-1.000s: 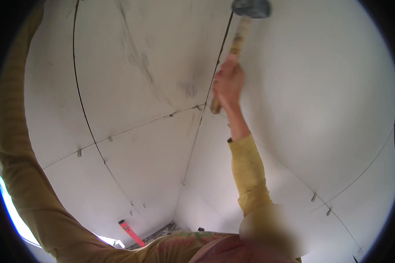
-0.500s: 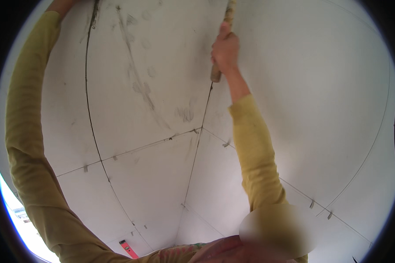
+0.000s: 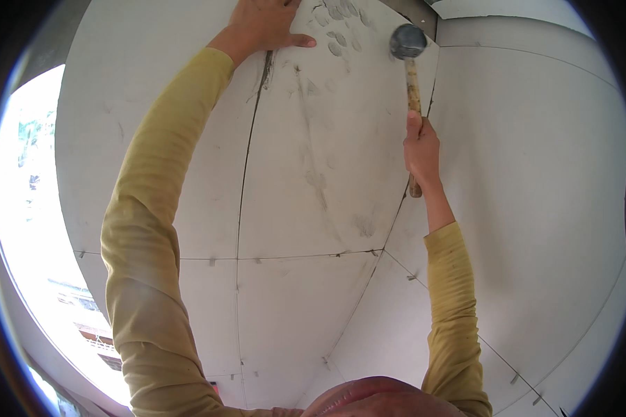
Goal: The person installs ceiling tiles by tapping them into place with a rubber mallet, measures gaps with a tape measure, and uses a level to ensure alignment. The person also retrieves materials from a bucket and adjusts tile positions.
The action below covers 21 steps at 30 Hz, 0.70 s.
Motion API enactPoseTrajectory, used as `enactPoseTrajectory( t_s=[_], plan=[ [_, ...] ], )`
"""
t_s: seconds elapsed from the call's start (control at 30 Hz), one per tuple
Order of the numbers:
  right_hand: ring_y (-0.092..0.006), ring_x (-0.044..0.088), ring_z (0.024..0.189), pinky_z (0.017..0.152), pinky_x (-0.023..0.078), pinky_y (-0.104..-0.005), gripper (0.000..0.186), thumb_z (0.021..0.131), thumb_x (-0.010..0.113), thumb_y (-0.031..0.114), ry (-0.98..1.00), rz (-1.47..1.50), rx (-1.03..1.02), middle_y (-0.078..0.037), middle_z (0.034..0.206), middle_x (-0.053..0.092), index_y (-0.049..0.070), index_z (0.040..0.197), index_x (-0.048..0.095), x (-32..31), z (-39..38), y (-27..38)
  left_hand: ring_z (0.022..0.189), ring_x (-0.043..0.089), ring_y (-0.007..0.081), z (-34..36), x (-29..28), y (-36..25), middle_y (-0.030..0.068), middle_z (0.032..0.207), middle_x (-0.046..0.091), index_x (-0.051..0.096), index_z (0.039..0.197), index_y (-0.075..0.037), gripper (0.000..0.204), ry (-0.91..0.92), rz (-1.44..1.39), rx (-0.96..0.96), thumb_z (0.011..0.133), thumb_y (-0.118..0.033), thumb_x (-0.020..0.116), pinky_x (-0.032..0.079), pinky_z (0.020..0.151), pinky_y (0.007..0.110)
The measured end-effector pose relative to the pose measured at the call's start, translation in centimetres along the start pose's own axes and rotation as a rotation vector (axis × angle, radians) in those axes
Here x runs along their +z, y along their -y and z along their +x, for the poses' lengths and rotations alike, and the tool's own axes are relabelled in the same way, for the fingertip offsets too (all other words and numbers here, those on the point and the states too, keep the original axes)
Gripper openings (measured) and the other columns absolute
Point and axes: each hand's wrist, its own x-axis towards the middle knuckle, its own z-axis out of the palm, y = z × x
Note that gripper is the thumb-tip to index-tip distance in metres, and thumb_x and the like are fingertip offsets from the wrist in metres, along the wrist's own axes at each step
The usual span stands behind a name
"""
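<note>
My right hand (image 3: 423,149) is wrapped round the wooden handle of a rubber mallet (image 3: 407,43). The mallet's dark round head points up, by the upper corner of a large white tile (image 3: 341,160) covered in grey smudges and finger marks. At the top, my left hand (image 3: 264,26) lies against the tiles over a dark joint, thumb stretched out to the right. Its upper fingers run partly out of the picture.
White tiles (image 3: 535,160) also cover the right-hand wall, meeting the smudged side at a corner. Small grey clips (image 3: 411,277) stick out of the joints. Bare grey surface (image 3: 419,10) shows above the tiles. A bright opening (image 3: 35,181) lies at left. A red piece (image 3: 214,386) shows beside my left sleeve.
The view has shifted, bringing the mallet's head and my left hand into sight. Both hands now appear lower and further right. My right hand still grips the mallet.
</note>
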Motion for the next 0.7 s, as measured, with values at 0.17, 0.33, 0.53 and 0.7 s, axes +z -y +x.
enactPoseTrajectory(
  t_s=[0.17, 0.33, 0.53, 0.7],
  plan=[
    [-0.0335, 0.062, 0.057, 0.058, 0.049, -0.043, 0.054, 0.108, 0.046, 0.052, -0.02, -0.037, -0.212, -0.019, 0.066, 0.062, -0.001, 0.103, 0.057, 2.2, -0.7, 3.0, 0.157, 0.017, 0.0367, 0.0, 0.2, 0.5, 0.0154, 0.163, 0.037, 0.041, 0.153, 0.001, 0.11, -0.024, 0.038, 0.032, 0.085, -0.084, 0.049, 0.006, 0.123, 0.068],
    [-0.029, 0.058, 0.052, 0.054, 0.047, -0.0383, 0.049, 0.108, 0.05, 0.048, -0.192, 0.072, -0.426, -0.015, 0.062, 0.058, 0.0, 0.098, 0.056, 2.2, 1.8, 7.0, 0.157, 0.018, 0.0362, -0.2, 1.9, 0.5, 0.0182, 0.162, 0.038, 0.042, 0.152, 0.003, 0.108, -0.086, 0.029, 0.045, 0.087, -0.083, 0.046, 0.007, 0.123, 0.068],
    [-0.0285, 0.059, 0.052, 0.055, 0.049, -0.0367, 0.05, 0.108, 0.05, 0.048, -0.389, 0.303, -0.662, -0.014, 0.062, 0.06, 0.0, 0.096, 0.056, 1.4, 5.1, 11.7, 0.156, 0.022, 0.0346, -0.5, 1.6, 1.0, 0.0194, 0.16, 0.04, 0.043, 0.151, 0.006, 0.108, -0.171, 0.035, 0.068, 0.088, -0.082, 0.044, 0.008, 0.123, 0.068],
    [-0.039, 0.07, 0.072, 0.069, 0.055, -0.046, 0.062, 0.106, 0.047, 0.057, -0.154, -0.043, -0.414, -0.023, 0.077, 0.069, -0.004, 0.104, 0.06, 3.4, 8.0, 10.0, 0.156, 0.023, 0.034, -0.1, 1.8, 0.7, 0.0194, 0.16, 0.041, 0.043, 0.15, 0.006, 0.107, -0.13, 0.079, 0.062, 0.089, -0.082, 0.042, 0.008, 0.123, 0.067]
  ],
)
